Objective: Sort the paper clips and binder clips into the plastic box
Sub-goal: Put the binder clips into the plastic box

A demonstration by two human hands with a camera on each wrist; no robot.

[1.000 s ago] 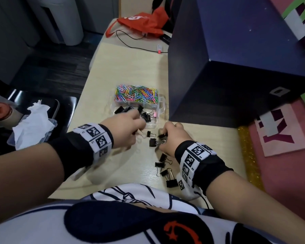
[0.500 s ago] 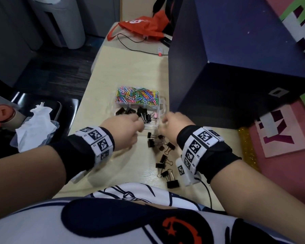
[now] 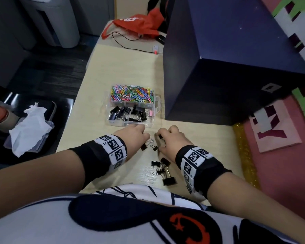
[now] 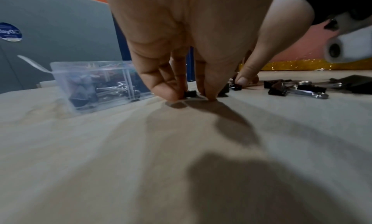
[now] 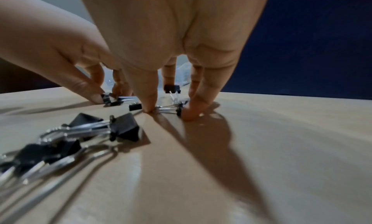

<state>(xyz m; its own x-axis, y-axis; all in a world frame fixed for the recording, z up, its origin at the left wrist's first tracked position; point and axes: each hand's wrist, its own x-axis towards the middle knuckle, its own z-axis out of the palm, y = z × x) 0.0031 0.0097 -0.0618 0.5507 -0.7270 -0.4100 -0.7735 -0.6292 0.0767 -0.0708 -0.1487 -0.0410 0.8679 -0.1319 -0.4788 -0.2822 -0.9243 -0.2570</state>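
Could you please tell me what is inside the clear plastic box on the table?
The clear plastic box holds multicoloured paper clips in its far compartment and black binder clips in the near one. Whatever lies beneath those piles is covered.

2 hands [image 3: 133, 138], 1 plastic box [image 3: 157, 103], approx 7 loose binder clips [image 3: 168, 181], paper clips [image 3: 130, 94] too many to count

Partly legible: "ayG" on round blue sticker [image 4: 9, 32], grey panel [image 4: 60, 36]. Large "Y" on pink sheet [image 3: 271, 127]. Rest unreadable.
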